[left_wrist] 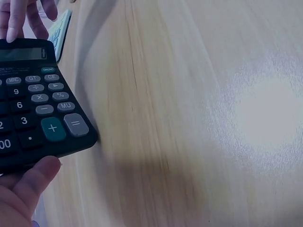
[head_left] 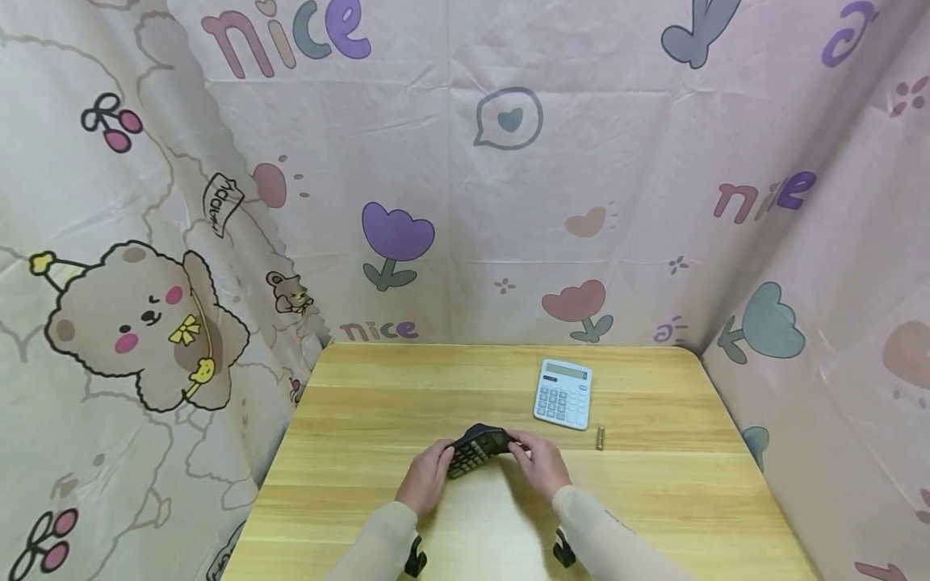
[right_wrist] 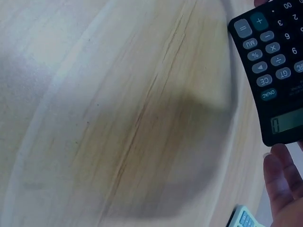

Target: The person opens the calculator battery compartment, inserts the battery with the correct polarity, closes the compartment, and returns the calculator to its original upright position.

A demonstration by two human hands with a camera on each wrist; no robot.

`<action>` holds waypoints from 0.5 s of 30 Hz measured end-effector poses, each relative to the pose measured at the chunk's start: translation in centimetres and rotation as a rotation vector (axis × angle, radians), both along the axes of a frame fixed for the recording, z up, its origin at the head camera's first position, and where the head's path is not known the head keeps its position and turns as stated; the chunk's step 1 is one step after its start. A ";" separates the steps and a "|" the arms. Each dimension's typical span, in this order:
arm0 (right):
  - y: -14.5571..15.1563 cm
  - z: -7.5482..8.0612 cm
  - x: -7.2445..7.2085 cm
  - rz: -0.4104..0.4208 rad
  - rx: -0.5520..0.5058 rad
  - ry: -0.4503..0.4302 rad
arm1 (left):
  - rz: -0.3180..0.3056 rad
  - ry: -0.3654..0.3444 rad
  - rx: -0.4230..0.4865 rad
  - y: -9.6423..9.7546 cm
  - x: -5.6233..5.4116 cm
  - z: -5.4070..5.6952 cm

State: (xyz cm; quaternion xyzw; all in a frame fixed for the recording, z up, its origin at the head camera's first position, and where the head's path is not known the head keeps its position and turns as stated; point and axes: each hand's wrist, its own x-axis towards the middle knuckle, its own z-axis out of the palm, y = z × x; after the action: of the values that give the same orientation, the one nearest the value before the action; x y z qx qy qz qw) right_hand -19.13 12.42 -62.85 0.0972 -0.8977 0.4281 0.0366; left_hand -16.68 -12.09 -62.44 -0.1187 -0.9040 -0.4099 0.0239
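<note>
A black calculator is held between both hands, tilted with its keys toward me. My left hand grips its lower end; in the left wrist view the thumb lies along the edge below the plus key. At the display end, my right hand holds the edge with its fingertips. A digit shows at one side of the display. Shadows of the hands and calculator fall on the wooden table.
A pale blue calculator lies face up toward the back right, with a 0 on its display. Beside it is a small gold-coloured cylinder. Printed cloth hangs behind the table and along both sides.
</note>
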 end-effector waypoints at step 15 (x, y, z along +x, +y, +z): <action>-0.2 0.1 -0.8 0.018 -0.062 0.068 | 0.040 -0.054 0.206 -0.4 -0.1 -0.2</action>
State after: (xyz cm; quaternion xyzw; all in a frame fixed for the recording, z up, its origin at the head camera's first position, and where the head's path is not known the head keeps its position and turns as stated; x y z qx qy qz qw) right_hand -19.94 12.20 -62.77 0.1187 -0.8814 0.4524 0.0664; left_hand -16.79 -12.53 -62.69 -0.0866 -0.8596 -0.5031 0.0198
